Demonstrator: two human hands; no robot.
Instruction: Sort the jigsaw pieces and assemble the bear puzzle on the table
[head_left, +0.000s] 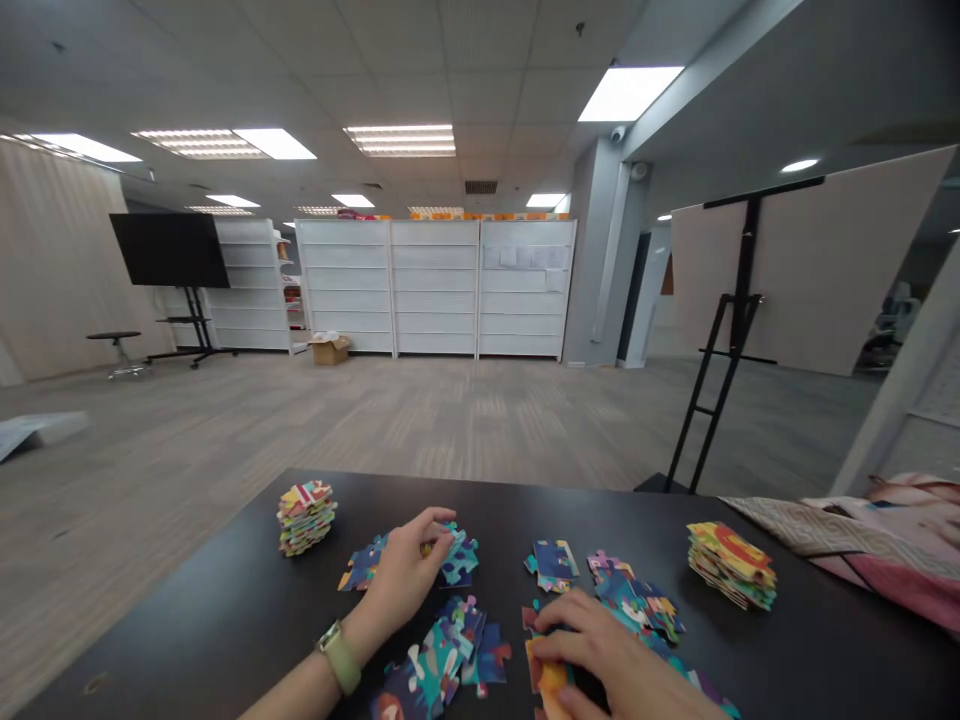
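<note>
My left hand (411, 562) is over a cluster of blue and teal puzzle pieces (461, 560) on the far side of the dark table. Its thumb and fingers are curled together around a puzzle piece, of which only a small yellowish bit shows. Nearer to me, my right hand (600, 645) grips an orange-yellow puzzle piece (553, 688) between thumb and fingers, above some reddish pieces. More loose pieces (442, 650) overlap between my hands. Others (634, 600) lie beyond my right hand, beside a small blue group (555, 562).
A tall stack of puzzle pieces (306, 517) stands at the table's (225, 600) left, and a leaning stack (731, 563) at its right. A patterned cloth (847, 550) covers the right corner. Past the table are a black easel stand (720, 400) and white shelves (435, 290).
</note>
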